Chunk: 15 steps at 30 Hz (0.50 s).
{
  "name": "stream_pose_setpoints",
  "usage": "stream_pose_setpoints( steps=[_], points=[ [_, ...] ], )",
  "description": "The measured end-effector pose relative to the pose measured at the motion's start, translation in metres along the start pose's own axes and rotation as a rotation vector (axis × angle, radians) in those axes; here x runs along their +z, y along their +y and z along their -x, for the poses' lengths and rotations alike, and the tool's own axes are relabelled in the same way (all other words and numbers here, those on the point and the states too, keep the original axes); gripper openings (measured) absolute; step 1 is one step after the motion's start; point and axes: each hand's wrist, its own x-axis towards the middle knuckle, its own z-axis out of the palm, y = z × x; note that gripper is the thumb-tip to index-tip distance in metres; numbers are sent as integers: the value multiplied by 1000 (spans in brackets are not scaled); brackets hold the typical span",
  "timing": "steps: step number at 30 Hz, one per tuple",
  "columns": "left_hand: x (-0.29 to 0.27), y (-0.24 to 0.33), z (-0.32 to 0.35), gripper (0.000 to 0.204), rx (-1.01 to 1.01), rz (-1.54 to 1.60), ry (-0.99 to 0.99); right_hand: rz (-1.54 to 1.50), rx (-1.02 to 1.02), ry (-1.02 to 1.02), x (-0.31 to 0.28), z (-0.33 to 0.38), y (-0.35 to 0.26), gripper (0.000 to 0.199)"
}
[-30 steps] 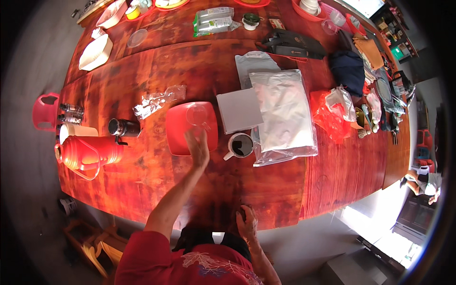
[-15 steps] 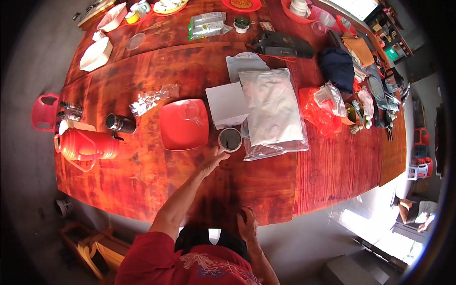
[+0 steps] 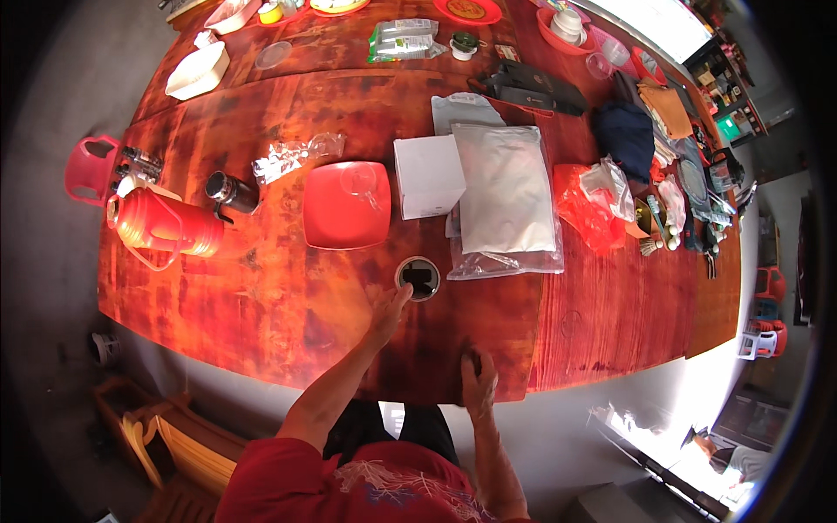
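Left hand (image 3: 388,315) out over the surface (image 3: 244,288), fingers closed at the near left side of a mug (image 3: 436,286), one finger reaching its rim. Grip on the handle hidden by the hand itself. Mug upright, dark inside, just ahead and right of the left hand, ahead and left of the right hand. Right hand (image 3: 479,381) at the near edge of the surface, fingers curled; cannot tell if it pinches anything.

Ahead and slightly left of left hand: red square plate (image 3: 336,225), clear plastic cup (image 3: 358,180) lying on it. Farther off that way: crinkled clear wrapper (image 3: 296,157). Well left of left hand: red thermos (image 3: 170,227), handle showing; dark jar (image 3: 231,191) between thermos and plate.

Ahead and right of left hand, past the mug: white box (image 3: 429,177), touching a clear bag with white cloth inside (image 3: 507,196). Grey pouch (image 3: 462,111) beyond, partly under that bag. Black bag (image 3: 534,89) farther out.

Ahead and right of right hand: red plastic bag (image 3: 582,209), navy cloth (image 3: 624,132) beyond it. Far ahead of left hand: pack of clear cups (image 3: 404,41), small green-topped jar (image 3: 464,44). Far ahead and left: white tub (image 3: 198,71).
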Motion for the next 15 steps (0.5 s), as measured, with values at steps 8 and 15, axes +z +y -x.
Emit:
stream_pose_setpoints(
  steps=[8, 15],
  points=[
    [-10, 31, 94, 21, 130, -30, -34, -237, -416, -42, 27, -34, -99, 36],
    [-35, 84, 156, 17, 415, -160, -96, -564, -217, -633, 0, -52, -130, 26]
  ],
)
